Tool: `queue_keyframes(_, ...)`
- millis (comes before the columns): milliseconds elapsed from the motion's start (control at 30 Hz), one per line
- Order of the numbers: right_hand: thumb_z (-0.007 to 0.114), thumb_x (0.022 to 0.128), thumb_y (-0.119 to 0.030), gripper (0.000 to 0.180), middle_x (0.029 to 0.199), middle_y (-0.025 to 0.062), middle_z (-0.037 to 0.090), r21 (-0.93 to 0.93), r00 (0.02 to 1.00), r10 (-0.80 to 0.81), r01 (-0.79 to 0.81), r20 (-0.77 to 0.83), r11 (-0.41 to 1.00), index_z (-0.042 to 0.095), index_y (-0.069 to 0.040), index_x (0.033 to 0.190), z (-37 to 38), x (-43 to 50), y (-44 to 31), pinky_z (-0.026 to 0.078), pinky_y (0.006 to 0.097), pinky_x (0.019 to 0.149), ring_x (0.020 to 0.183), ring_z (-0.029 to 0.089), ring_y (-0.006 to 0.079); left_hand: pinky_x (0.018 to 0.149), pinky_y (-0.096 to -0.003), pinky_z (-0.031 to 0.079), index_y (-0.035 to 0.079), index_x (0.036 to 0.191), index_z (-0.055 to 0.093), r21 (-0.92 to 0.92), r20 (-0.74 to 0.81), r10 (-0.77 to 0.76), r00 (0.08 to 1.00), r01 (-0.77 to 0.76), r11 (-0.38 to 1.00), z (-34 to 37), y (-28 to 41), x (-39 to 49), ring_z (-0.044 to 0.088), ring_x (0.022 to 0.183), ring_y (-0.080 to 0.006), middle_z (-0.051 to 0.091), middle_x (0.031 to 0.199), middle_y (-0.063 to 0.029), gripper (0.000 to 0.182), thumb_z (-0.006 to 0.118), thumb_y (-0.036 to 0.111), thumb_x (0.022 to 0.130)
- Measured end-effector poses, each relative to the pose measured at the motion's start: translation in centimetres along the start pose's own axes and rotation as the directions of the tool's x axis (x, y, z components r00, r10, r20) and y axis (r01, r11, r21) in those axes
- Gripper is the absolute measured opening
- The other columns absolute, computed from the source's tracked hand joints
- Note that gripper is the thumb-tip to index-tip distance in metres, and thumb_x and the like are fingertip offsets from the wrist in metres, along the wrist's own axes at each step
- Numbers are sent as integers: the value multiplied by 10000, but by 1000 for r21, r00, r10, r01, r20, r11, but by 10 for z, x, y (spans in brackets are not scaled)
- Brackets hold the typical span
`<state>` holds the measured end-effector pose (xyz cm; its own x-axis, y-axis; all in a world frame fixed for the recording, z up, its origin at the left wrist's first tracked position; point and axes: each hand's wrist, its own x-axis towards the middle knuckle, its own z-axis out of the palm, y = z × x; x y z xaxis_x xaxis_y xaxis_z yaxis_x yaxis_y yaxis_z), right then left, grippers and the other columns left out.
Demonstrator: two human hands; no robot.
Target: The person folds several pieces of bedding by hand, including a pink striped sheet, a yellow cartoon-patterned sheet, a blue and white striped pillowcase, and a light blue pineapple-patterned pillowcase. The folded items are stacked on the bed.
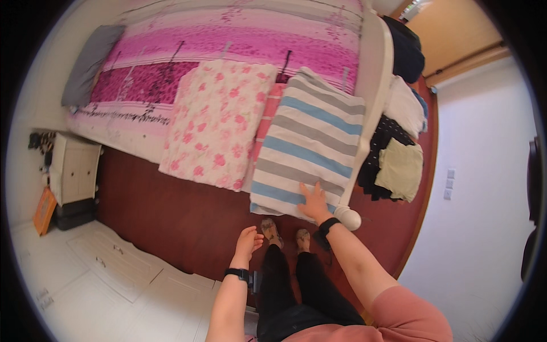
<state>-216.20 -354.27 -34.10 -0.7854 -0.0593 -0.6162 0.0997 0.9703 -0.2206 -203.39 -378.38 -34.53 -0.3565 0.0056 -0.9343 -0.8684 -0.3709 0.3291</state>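
My right hand (pixel 314 202) lies with spread fingers on the near right corner of a folded cloth with blue, grey and white stripes (pixel 310 132). That cloth rests at the foot end of a bed. My left hand (pixel 249 243) is in the air over the floor, left of my feet, its fingers slightly bent and nothing in it. Left of the striped cloth lies a folded white cloth with pink flowers (pixel 220 124). Part of a pink cloth (pixel 267 115) shows between the two. Beneath them is a pink and magenta patterned bed cover (pixel 248 38).
The white footboard (pixel 376 94) ends in a round knob (pixel 347 217) by my right wrist. Beyond it hang or lie dark, white and pale green clothes (pixel 400 171). A grey pillow (pixel 92 64), small white cabinet (pixel 77 171) and white wardrobe (pixel 124 273) are leftward.
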Motion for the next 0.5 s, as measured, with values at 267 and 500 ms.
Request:
queue_keyframes(267,597,756,-282,737,1393,290,321,1,977,-201,202,75,979,293,-209,1424,14,19,30,375,452,997,1213,411,458,691,-323,517,115,1208,489,-356,-363,14,932,-153,922,-108,-141,-91,595,741,-158,626,877,-73,276,439,204,952)
queue_keyframes(500,559,810,-251,616,1276,217,508,140,771,-562,547,300,826,377,-61,1367,-1,-41,-17,382,365,997,1220,467,319,695,-313,510,139,1138,520,-660,-596,-162,787,-365,656,-94,-346,-213,587,756,-154,626,896,-64,256,499,279,925)
